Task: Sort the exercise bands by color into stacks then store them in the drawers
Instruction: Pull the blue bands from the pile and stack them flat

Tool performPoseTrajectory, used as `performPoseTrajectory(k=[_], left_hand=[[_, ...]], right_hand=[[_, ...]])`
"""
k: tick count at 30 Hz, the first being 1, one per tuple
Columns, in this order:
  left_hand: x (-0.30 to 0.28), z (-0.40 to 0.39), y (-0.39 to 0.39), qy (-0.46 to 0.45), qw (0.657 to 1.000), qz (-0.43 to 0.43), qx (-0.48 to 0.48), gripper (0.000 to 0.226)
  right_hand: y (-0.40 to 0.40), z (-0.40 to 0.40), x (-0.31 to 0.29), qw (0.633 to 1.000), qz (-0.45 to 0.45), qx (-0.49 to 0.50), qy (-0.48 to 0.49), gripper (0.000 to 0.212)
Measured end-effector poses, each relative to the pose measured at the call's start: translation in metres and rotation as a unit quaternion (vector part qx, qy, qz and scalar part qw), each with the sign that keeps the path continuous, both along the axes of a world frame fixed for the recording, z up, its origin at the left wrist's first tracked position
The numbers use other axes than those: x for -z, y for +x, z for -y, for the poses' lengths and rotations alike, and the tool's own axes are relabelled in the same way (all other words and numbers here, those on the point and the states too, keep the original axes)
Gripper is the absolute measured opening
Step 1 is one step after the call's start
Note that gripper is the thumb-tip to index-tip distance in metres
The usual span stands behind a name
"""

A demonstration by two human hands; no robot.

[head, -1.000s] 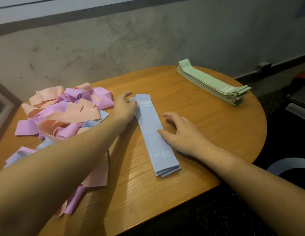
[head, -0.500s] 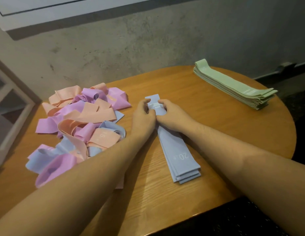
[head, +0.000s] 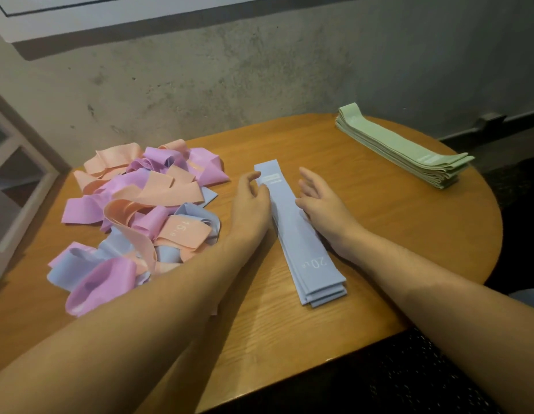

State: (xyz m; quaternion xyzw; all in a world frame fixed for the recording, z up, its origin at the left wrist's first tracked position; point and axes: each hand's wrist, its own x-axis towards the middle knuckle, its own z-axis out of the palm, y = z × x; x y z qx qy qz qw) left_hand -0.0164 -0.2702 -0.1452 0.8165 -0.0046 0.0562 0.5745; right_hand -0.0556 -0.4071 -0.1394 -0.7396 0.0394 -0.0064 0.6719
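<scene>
A flat stack of blue bands [head: 301, 240] marked "20 LB" lies lengthwise in the middle of the round wooden table [head: 379, 234]. My left hand [head: 251, 201] rests against the stack's left edge, fingers relaxed. My right hand [head: 322, 201] sits at its right edge with straight fingers, holding nothing. A loose heap of pink, purple and blue bands [head: 140, 210] lies on the left of the table. A neat stack of green bands [head: 406, 147] rests at the far right.
A rough grey wall rises right behind the table. A white frame [head: 18, 186] stands at the left. The table's front edge drops to a dark floor [head: 409, 383].
Both hands were together on the far end of the blue stack; now they have parted to its left and right sides. The view has shifted slightly.
</scene>
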Motion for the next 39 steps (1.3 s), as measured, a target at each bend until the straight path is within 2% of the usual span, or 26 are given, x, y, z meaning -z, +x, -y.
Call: performPoseTrajectory(k=[3, 7, 12, 14, 18, 21, 24, 28, 33, 36, 39], left_hand=[[0.006, 0.011, -0.030, -0.050, 0.998, -0.023, 0.003, 0.027], [0.006, 0.032, -0.054, -0.166, 0.984, -0.061, -0.008, 0.023], [-0.001, 0.036, -0.056, -0.190, 0.980, -0.062, -0.022, 0.019], [-0.003, 0.032, -0.057, -0.179, 0.981, -0.067, -0.011, 0.024], [-0.013, 0.011, -0.061, -0.098, 0.995, -0.019, 0.006, 0.022], [-0.022, -0.014, -0.062, -0.052, 0.998, 0.034, 0.020, 0.027], [-0.033, -0.045, -0.063, -0.027, 0.995, 0.089, 0.035, 0.027], [-0.040, -0.102, -0.060, 0.100, 0.975, 0.194, 0.045, 0.024], [-0.028, -0.172, -0.047, 0.303, 0.935, 0.175, 0.059, 0.033], [-0.014, -0.201, -0.044, 0.358, 0.914, 0.166, 0.089, 0.033], [0.003, -0.216, -0.041, 0.350, 0.919, 0.149, 0.102, 0.038]], right_hand=[[-0.015, 0.003, 0.005, 0.999, -0.015, 0.006, 0.048, 0.061], [-0.031, -0.005, 0.007, 0.995, -0.020, 0.012, 0.095, 0.055], [-0.039, -0.015, -0.002, 0.998, 0.004, 0.016, 0.056, 0.051], [-0.042, -0.014, -0.005, 1.000, 0.012, 0.009, 0.016, 0.051], [-0.045, -0.012, -0.014, 0.992, 0.047, 0.011, -0.118, 0.046], [-0.046, -0.018, -0.024, 0.987, 0.084, 0.023, -0.134, 0.034], [-0.044, -0.035, -0.033, 0.982, 0.119, -0.005, -0.148, 0.032], [-0.036, -0.066, -0.036, 0.975, 0.133, -0.061, -0.169, 0.033], [-0.022, -0.100, -0.038, 0.960, 0.144, -0.089, -0.222, 0.031], [-0.008, -0.113, -0.035, 0.953, 0.131, -0.096, -0.258, 0.020], [0.009, -0.119, -0.026, 0.940, 0.106, -0.108, -0.307, 0.020]])
